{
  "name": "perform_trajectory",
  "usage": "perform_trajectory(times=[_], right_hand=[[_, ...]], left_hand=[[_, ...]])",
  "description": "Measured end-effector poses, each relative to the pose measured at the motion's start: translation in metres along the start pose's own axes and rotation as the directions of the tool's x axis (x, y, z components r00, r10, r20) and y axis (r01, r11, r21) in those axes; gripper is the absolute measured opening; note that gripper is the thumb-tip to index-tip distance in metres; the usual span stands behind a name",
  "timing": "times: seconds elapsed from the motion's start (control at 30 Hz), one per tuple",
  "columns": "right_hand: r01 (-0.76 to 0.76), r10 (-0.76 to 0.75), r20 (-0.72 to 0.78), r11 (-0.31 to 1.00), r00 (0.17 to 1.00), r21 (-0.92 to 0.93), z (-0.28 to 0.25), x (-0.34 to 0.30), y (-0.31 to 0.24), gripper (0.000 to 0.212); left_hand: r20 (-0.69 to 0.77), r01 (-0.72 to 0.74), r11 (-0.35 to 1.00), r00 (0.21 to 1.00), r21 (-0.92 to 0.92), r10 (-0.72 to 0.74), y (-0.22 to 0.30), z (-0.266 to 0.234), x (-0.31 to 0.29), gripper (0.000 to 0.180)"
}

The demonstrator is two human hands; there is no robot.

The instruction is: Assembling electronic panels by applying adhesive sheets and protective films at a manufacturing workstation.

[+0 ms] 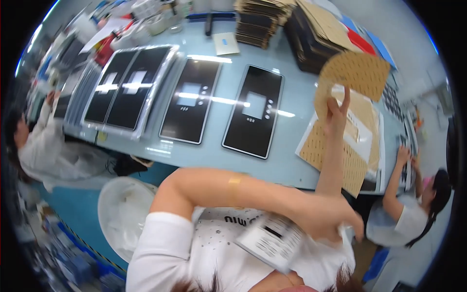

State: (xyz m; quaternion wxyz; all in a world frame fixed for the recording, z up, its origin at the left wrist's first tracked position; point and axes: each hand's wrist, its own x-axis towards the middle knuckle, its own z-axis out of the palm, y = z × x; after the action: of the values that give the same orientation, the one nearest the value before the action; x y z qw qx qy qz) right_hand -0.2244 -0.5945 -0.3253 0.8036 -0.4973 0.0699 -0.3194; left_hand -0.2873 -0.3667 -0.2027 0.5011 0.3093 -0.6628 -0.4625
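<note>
My left arm crosses in front of my chest, and my left hand [338, 221] is by my right upper arm. Its bent fingers close on the white shirt sleeve [346, 234], somewhat blurred. Farther out, my right hand [334, 114] reaches over brown printed backing sheets [314, 141] at the table's right side. Its index finger is stretched out, the others bent, and it seems to hold nothing. Just beyond the fingers, one brown sheet [357, 73] curves upward. White paper [357, 131] lies among the sheets.
Two black panels with light rims, a left one [192, 102] and a right one [255, 112], lie mid-table [221, 126]. Wrapped black panels [129, 90] are stacked at left. Cardboard pieces [258, 22] stand behind. People work at both sides; a white bin [109, 209] stands below left.
</note>
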Motion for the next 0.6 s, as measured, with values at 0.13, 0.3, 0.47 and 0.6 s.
perform_trajectory(times=[0.13,0.3,0.47,0.6], right_hand=[[0.02,-0.022,0.104,1.0,0.994,0.02,0.002,-0.018,0.003,0.071],[0.016,-0.031,0.201,0.997,0.979,0.074,-0.013,-0.017,-0.002,0.068],[0.067,-0.078,0.145,0.995,0.986,0.08,0.008,-0.024,-0.015,0.071],[0.092,-0.104,0.128,0.991,0.986,0.097,0.008,-0.033,-0.027,0.073]], left_hand=[[0.505,-0.773,0.584,0.617,0.246,0.604,-0.019,0.071,0.088,0.031],[0.625,-0.74,0.617,0.621,0.268,0.473,-0.057,0.124,0.134,0.032],[0.557,-0.401,0.672,0.83,0.623,-0.021,0.011,0.075,0.077,0.037],[0.398,-0.195,0.859,0.917,0.473,-0.011,0.001,0.033,0.051,0.029]])
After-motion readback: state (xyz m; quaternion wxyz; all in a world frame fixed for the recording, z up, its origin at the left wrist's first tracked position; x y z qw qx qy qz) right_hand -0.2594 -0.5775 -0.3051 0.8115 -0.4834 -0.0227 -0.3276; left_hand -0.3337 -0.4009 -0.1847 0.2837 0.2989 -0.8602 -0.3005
